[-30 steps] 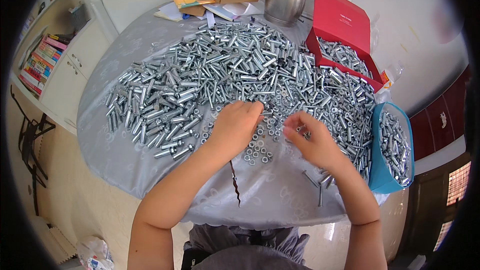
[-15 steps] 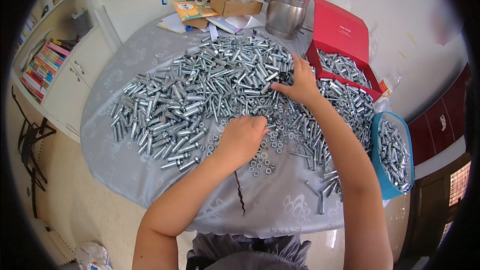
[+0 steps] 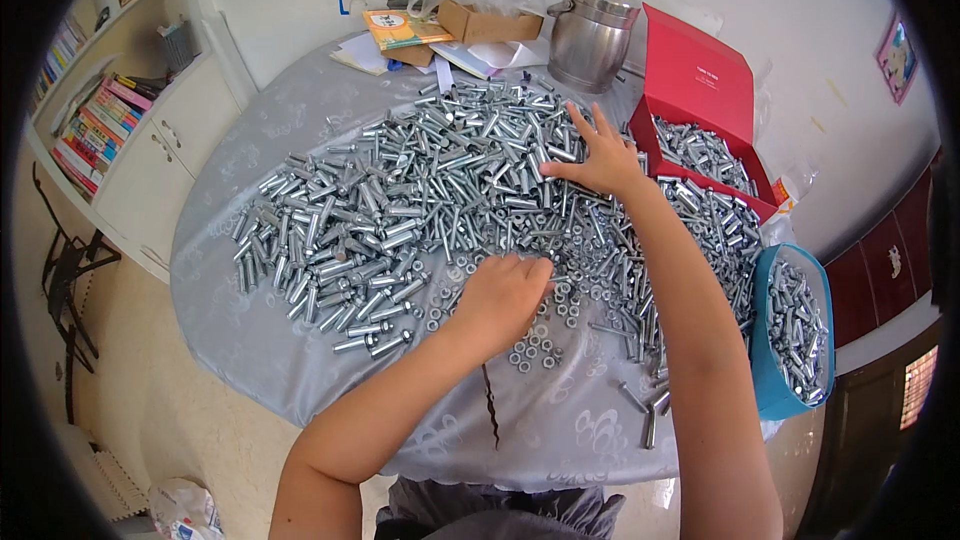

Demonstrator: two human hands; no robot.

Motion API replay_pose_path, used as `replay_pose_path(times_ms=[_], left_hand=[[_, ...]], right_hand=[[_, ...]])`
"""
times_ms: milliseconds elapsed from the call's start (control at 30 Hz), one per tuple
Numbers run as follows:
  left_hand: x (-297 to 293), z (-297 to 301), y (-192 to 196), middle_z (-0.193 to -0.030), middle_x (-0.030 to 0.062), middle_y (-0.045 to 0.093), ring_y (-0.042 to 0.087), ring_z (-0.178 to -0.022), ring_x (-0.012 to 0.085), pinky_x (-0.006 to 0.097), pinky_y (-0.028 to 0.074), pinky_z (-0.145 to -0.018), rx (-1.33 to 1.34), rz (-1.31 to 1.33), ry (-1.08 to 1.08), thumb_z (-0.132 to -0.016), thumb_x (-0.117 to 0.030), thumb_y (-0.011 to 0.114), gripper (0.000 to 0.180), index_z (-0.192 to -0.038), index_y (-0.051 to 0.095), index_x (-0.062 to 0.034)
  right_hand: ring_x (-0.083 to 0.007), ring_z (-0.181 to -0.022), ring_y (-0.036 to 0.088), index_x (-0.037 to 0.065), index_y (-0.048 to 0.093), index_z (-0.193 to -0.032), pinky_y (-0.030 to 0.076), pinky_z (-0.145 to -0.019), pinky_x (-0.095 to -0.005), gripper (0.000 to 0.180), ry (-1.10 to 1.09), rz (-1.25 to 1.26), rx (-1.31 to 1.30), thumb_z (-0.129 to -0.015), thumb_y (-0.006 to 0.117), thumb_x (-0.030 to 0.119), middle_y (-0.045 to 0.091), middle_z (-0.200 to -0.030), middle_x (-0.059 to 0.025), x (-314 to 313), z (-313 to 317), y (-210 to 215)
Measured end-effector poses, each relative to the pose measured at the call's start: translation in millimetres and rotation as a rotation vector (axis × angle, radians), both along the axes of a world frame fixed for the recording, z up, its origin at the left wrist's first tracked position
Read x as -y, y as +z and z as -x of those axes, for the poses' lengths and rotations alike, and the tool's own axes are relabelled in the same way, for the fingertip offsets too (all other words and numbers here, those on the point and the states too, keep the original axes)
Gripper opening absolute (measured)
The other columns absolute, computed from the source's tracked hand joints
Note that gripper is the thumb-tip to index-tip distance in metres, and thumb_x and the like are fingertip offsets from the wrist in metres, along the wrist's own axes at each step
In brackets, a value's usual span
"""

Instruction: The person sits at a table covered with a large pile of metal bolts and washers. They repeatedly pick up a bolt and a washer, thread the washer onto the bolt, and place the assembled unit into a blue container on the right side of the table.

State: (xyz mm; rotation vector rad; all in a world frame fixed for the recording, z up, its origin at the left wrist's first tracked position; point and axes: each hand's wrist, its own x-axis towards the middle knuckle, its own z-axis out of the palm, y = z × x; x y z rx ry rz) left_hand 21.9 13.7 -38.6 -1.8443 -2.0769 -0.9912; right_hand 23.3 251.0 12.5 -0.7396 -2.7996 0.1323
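Note:
A broad heap of silvery metal sleeve anchor bolts (image 3: 400, 210) covers the middle of the table. At its near edge, above a scatter of loose hex nuts (image 3: 532, 348), my left hand (image 3: 503, 300) is closed with its fingers curled under. Whatever it grips is hidden. My right hand (image 3: 606, 162) lies over the far right part of the heap, thumb and fingers spread apart, holding nothing visible. Thinner bolts (image 3: 700, 230) are piled beneath and beside my right forearm.
An open red box (image 3: 768, 190) and a teal tub (image 3: 768, 340), both filled with bolts, stand at the right. A steel pot (image 3: 592, 40), a cardboard box (image 3: 490, 24) and a book (image 3: 405, 30) sit at the back. The grey tablecloth (image 3: 240, 300) has a dark tear (image 3: 491, 405) near the front.
The whole view has shifted slightly. My right hand's fingers have lifted and spread wider over the bolts. My left hand remains closed near the nuts.

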Motion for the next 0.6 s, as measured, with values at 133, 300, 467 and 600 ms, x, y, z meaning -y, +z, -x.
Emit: replay_pose_path(times_ms=[133,300,467,600], left_hand=[[-2,0,2,-0.067,0.0100,0.054,0.054,-0.066,0.0289,0.040,0.040,-0.058,0.004,-0.011,-0.005,-0.080,-0.013,0.055,0.011,-0.083,0.048,-0.0058],[-4,1,0,-0.067,0.0095,0.054,0.053,-0.065,0.0283,0.039,0.040,-0.057,0.005,-0.012,0.006,-0.078,-0.012,0.057,0.012,-0.083,0.048,-0.0056],[-3,1,-3,-0.067,0.0095,0.054,0.053,-0.064,0.0282,0.040,0.039,-0.057,-0.017,-0.004,0.037,-0.078,-0.012,0.058,0.012,-0.083,0.048,-0.0055],[-3,-1,1,-0.067,0.0095,0.055,0.053,-0.065,0.0281,0.040,0.039,-0.058,-0.007,0.011,0.040,-0.078,-0.013,0.058,0.013,-0.083,0.048,-0.0055]], right_hand=[[-0.0428,-0.129,0.017,0.031,0.013,-0.139,0.016,-0.097,-0.0623,0.118,0.030,0.038,0.044,-0.043,0.062,0.078,0.008,-0.144,-0.0179,-10,9,4],[-0.0432,-0.129,0.016,0.033,0.019,-0.138,0.021,-0.099,-0.0569,0.111,0.079,0.060,0.116,-0.045,0.058,0.080,0.009,-0.144,-0.0176,-12,18,3],[-0.0410,-0.122,0.032,0.029,0.040,-0.129,0.029,-0.099,-0.0462,0.084,0.094,0.065,0.114,-0.059,0.055,0.073,0.037,-0.130,-0.0240,-5,16,7],[-0.0411,-0.123,0.031,0.030,0.039,-0.129,0.029,-0.099,-0.0459,0.083,0.084,0.066,0.118,-0.060,0.055,0.073,0.035,-0.132,-0.0233,-5,12,5]])
